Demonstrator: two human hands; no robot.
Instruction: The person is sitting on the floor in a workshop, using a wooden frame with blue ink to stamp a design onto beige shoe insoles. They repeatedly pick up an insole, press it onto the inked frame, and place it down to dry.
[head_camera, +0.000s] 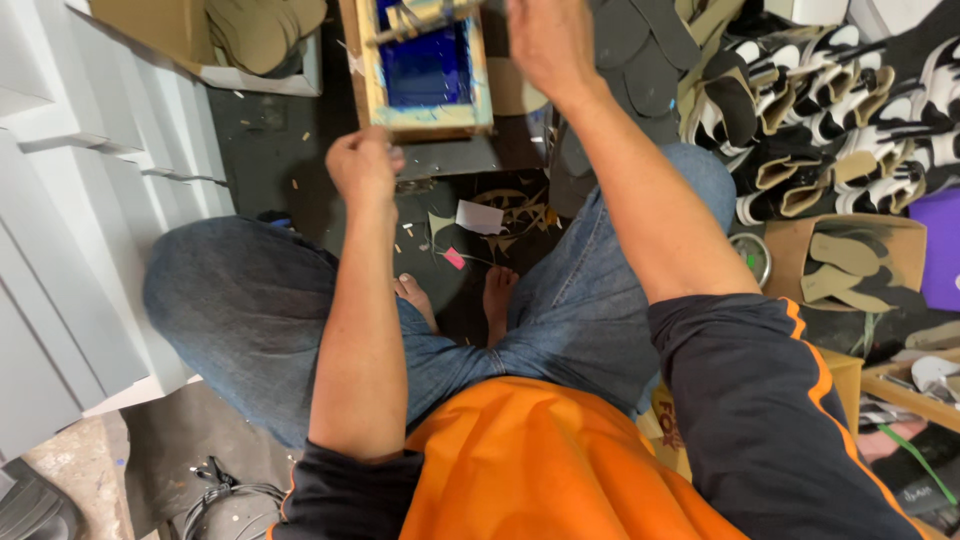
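Currently in hand: printing-screen work; both hands at a wooden frame (430, 118) held up over the lap, judged mid-handling rather than set down.
Location of frame: top centre of view, above the crossed legs, lower edge just over a grey metal plate (450, 158).
Left hand (363, 168): closed into a fist, knuckles up, at the frame's lower left corner; touching or just beside the wood, actual grip not confirmable.
Right hand (548, 40): raised beside the frame's upper right; fingers cut off by the picture edge, so spread or closed cannot be told.
Next move, judged: calls for a level, steady frame and a firm hold on both sides, given the wet-looking colour on the screen.
Frame material: pale raw timber, rectangular, smeared with blue along the rails.
Mesh (425, 70): taut, flat, deep blue, slightly glossy.
Bar across frame top (420, 18): pale, stained blue, tilted; kind uncertain.
Flat soles (630, 50): dark grey, matt, foot-shaped, fanned out behind the right hand.
Sandal stacks (820, 90): black, white and tan, rowed at right.
Cardboard box (790, 245): brown, holding olive cut soles.
Foam sheets (90, 200): white, smooth, stacked in steps at left.
Floor scraps (510, 215): tan offcuts, paper, one pink chip.
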